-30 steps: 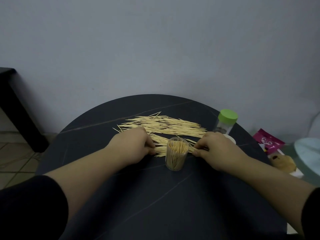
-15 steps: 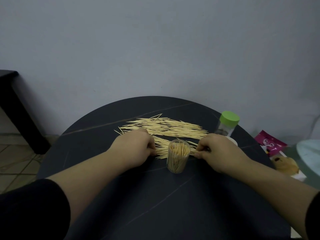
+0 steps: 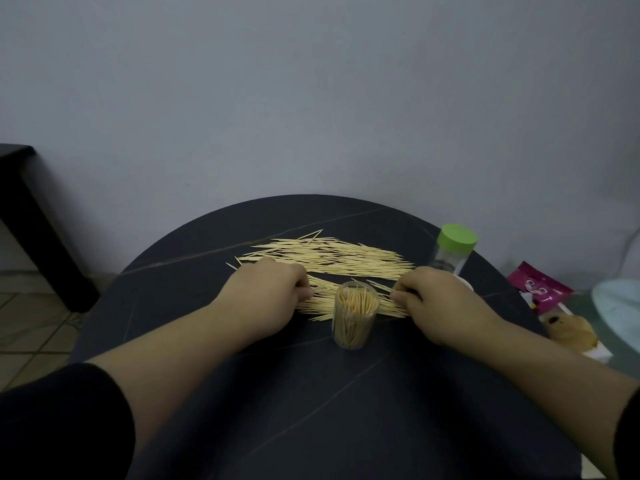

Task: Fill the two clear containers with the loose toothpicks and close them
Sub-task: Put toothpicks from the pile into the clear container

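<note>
Round dark veined surface (image 3: 311, 410), thin pale toothpicks (image 3: 332, 258) strewn mid-surface, left hand (image 3: 266, 296) and right hand (image 3: 440, 303), each grip pinched on the near bundle's ends, clear open cylinder (image 3: 355, 318) packed upright between them, green-capped jar (image 3: 453, 251) far right

A round dark table (image 3: 242, 427) carries loose toothpicks (image 3: 332, 258), an open container (image 3: 355, 320) and a green-lidded container (image 3: 452, 251).

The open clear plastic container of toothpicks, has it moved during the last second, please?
No. The open clear plastic container stands where it did, same offset from the green-lidded clear jar.
</note>
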